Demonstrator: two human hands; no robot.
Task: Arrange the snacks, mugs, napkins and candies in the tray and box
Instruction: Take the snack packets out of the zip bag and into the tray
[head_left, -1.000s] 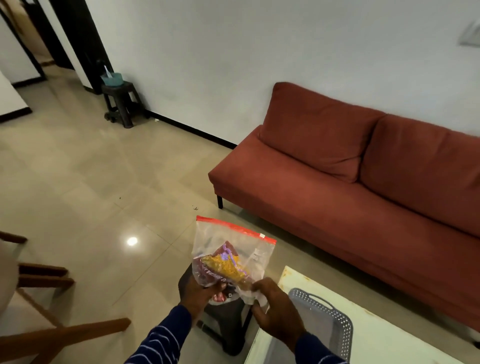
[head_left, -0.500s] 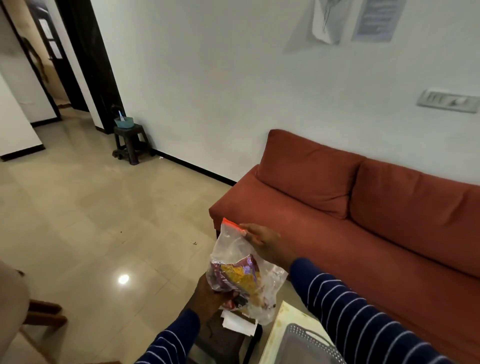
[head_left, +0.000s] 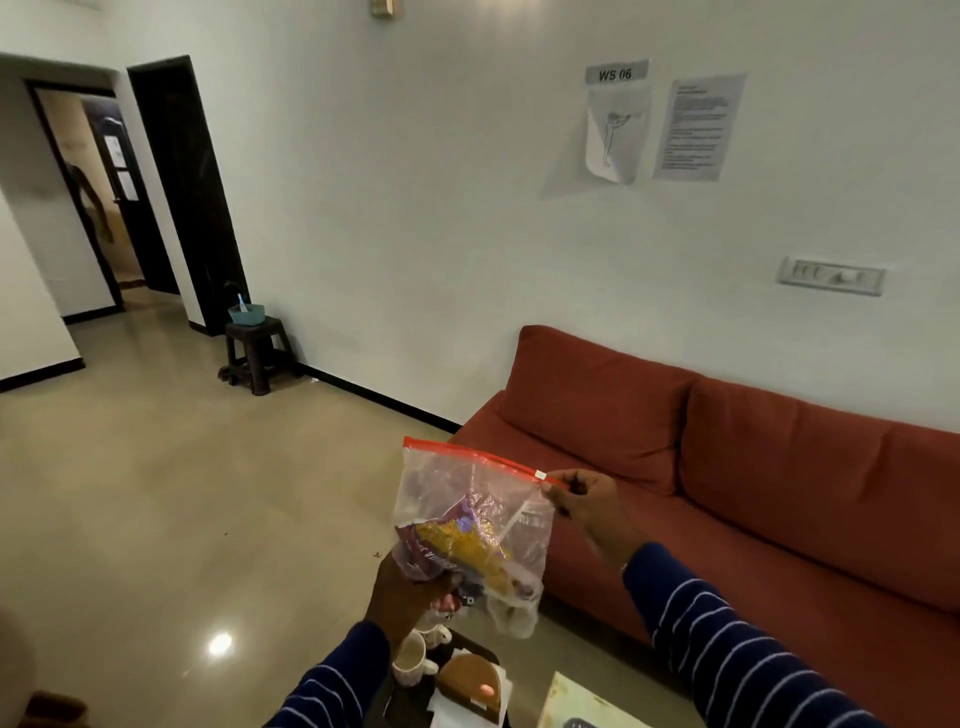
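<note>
A clear zip bag (head_left: 470, 525) with a red seal strip hangs in the air before me, holding purple and yellow snack packets. My left hand (head_left: 405, 590) grips its bottom from below. My right hand (head_left: 587, 501) pinches the right end of the red strip beside the white slider. Below the bag, two white mugs (head_left: 410, 657) stand on a dark stool (head_left: 405, 701), next to a brown round item (head_left: 470, 686) lying on white napkins (head_left: 447, 709).
A red sofa (head_left: 753, 467) fills the right side. The corner of a pale table (head_left: 576, 709) shows at the bottom edge. A small dark stool with a teal bowl (head_left: 248, 314) stands by the far wall near a doorway. Tiled floor spreads to the left.
The view has tilted upward. My right hand slid from the bag's left top corner to the right end of the red strip, and the bag now hangs spread out. Mugs and napkins came into sight.
</note>
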